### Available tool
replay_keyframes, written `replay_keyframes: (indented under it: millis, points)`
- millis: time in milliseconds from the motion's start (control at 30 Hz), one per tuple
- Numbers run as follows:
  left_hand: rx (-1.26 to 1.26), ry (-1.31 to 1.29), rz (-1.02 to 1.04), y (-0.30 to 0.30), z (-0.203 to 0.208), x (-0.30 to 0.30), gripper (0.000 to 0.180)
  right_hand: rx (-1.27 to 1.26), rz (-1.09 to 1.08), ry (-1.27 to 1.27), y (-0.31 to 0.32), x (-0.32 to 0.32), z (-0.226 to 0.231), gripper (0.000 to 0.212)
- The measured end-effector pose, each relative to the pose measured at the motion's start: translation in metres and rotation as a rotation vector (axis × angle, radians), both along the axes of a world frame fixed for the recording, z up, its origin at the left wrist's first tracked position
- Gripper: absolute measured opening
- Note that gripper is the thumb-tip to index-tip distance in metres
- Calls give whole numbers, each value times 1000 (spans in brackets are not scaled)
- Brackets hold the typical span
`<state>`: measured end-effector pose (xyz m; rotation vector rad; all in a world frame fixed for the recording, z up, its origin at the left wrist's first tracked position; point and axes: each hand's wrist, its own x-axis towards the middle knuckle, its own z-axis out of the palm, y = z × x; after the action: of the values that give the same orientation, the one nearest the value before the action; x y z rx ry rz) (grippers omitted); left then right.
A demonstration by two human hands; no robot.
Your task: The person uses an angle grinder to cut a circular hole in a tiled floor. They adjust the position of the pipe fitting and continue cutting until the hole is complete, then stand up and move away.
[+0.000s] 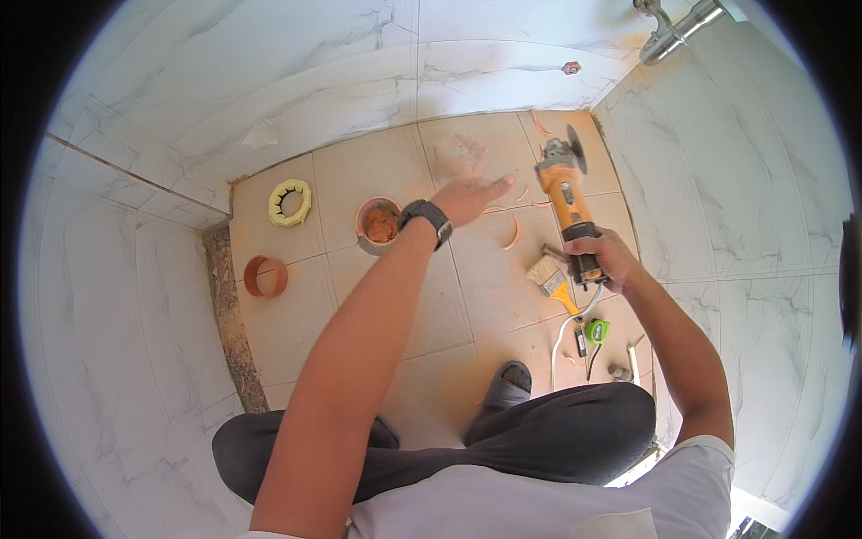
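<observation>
My right hand point(612, 258) is wrapped round the black rear end of an orange angle grinder point(568, 198). The grinder is held up over the right side of the tiled floor, its dark cutting disc point(576, 151) at the far end. My left hand point(469, 199) reaches forward with fingers stretched out, holding nothing that I can see. Just beyond it lies a blurred, dusty pinkish patch or piece point(460, 155) whose kind I cannot make out. Curved orange offcuts point(512, 234) are scattered between the hands. Beside my left wrist, a round drain opening point(379, 216) has orange-brown fragments inside.
A pale yellow notched ring point(290, 203) and an orange-brown pipe ring point(265, 277) lie at left. Below the grinder are a yellow-handled paintbrush point(549, 277), a green tape measure point(597, 331) and a white cord point(563, 337). Marbled walls point(700, 180) enclose the floor; a broken strip point(232, 323) runs along its left.
</observation>
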<state>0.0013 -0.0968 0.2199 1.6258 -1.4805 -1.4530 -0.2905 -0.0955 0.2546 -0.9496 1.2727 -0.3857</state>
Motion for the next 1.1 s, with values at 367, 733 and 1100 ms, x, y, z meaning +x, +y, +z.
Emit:
replay_keyframes:
  millis: [367, 733, 1100]
  points:
    - [177, -897, 152, 165, 29, 336, 63, -425, 31, 1125, -82, -156, -159, 54]
    - [407, -979, 42, 399, -35, 339, 38, -489, -39, 1179, -85, -194, -249, 62]
    - [188, -946, 226, 292, -96, 342, 108, -138, 507, 665, -89, -62, -81, 55]
